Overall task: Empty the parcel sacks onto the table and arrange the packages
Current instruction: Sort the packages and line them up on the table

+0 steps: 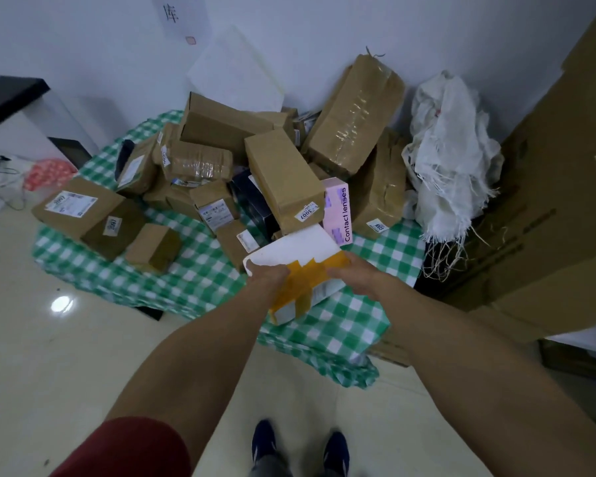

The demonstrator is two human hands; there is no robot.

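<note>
shoes [265, 438] on a glossy floor; both forearms reach forward. left hand [267, 274] and right hand [356, 275] each clasp an opposite end of a white box [298, 247], fingers curled round its edges, probably to keep the flat, rigid carton level for placing. the box, crossed with glossy yellow tape, is at the near edge of the table [193, 273], draped in soft green-and-white check cloth; whether it rests or is lifted cannot be told. behind it, a pink box [338, 211] marked "contact lenses" leans on a heap [283, 177] of matte brown cartons with shiny tape and white labels, tumbled, apparently not yet arranged. far right, a limp, frayed woven sack [451, 160] lies slumped, seemingly emptied.
</note>
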